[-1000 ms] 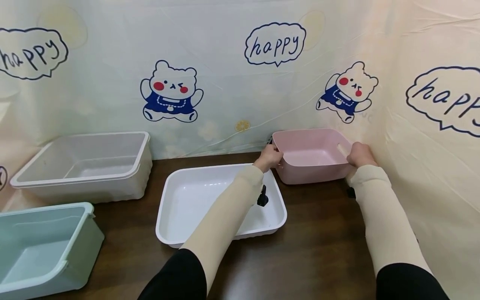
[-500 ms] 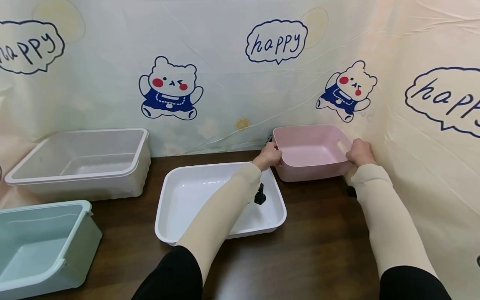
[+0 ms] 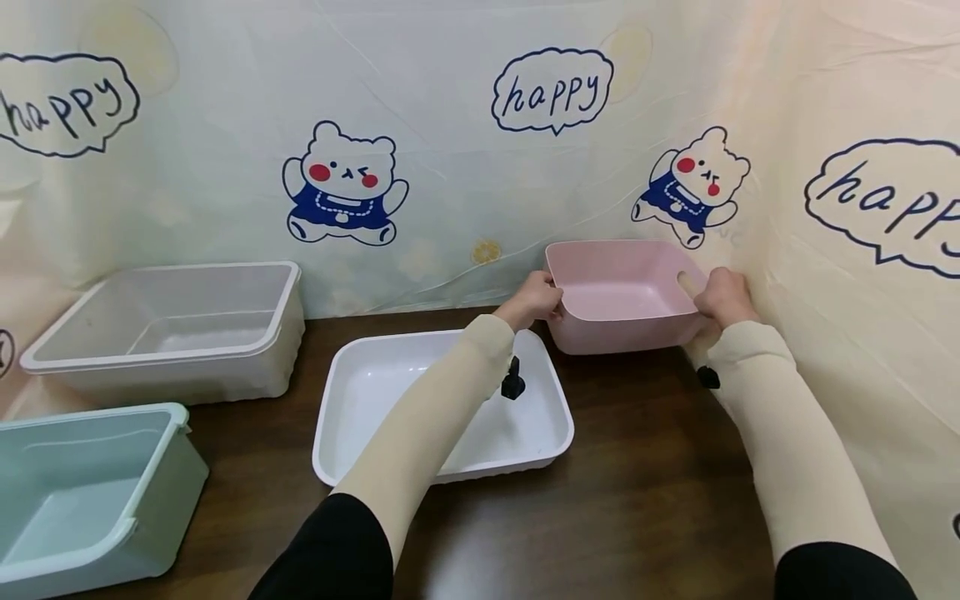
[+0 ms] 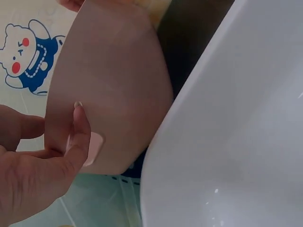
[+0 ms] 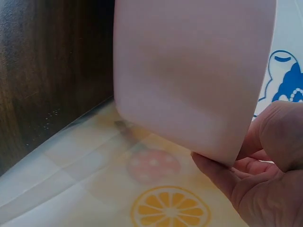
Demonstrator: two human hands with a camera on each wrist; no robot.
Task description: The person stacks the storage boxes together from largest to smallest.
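Note:
Both hands hold a pink plastic bin point(image 3: 626, 329) at the back right, by the printed cloth. My left hand point(image 3: 534, 297) grips its left end; in the left wrist view the thumb is at the rim and the fingers point(image 4: 81, 130) curl against the outer wall near the handle hole. At the opposite end, my right hand point(image 3: 725, 297) pinches the rim beside the other handle hole, with fingers point(image 5: 215, 172) under the corner in the right wrist view. The bin's inside shows no contents. A white shallow tray point(image 3: 360, 392) lies on the table under my left forearm.
A light grey bin point(image 3: 225, 367) stands at the back left, and a pale green bin point(image 3: 168, 500) at the front left. The brown table point(image 3: 600, 517) runs up to a printed cloth point(image 3: 450, 167) at the back and right.
The pink bin has risen slightly and shifted back, with both hands still holding its ends. The tray and the other bins have stayed where they were.

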